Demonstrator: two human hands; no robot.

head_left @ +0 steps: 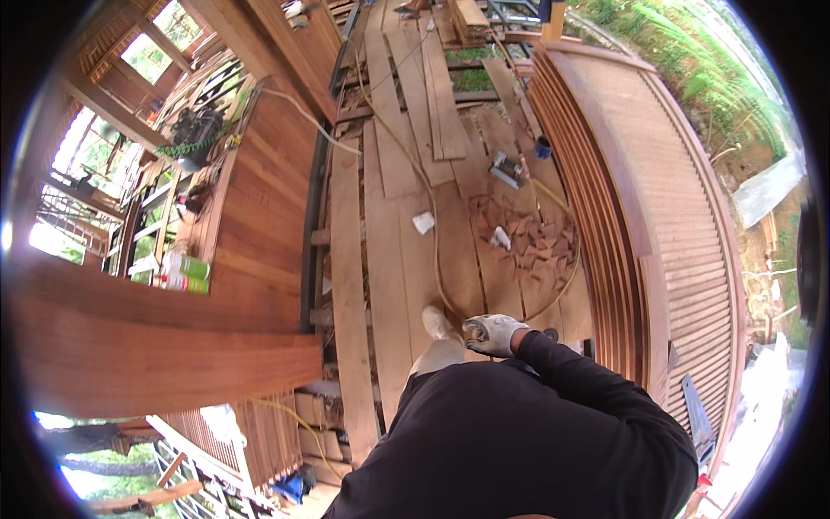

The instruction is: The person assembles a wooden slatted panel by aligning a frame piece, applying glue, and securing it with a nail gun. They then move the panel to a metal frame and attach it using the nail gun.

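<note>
My right hand [491, 335], in a pale work glove, is close in front of my body with its fingers curled in. Whatever it may hold is hidden by the glove and too small to make out. Just left of it, my light-coloured shoe [439, 323] rests on the plank floor [393, 259]. A yellowish air hose [435, 251] runs along the boards and passes close by the glove. My left hand does not show. Ahead on the right lies a nail gun [506, 170], near a heap of small reddish wood offcuts [536, 242].
Slatted wooden panels [644, 190] stand stacked along the right, with a handsaw [696, 415] beside them. A broad wooden wall [268, 186] borders the left. A dark blue cup [542, 147] and a white scrap [423, 222] sit on the planks, which have gaps between them.
</note>
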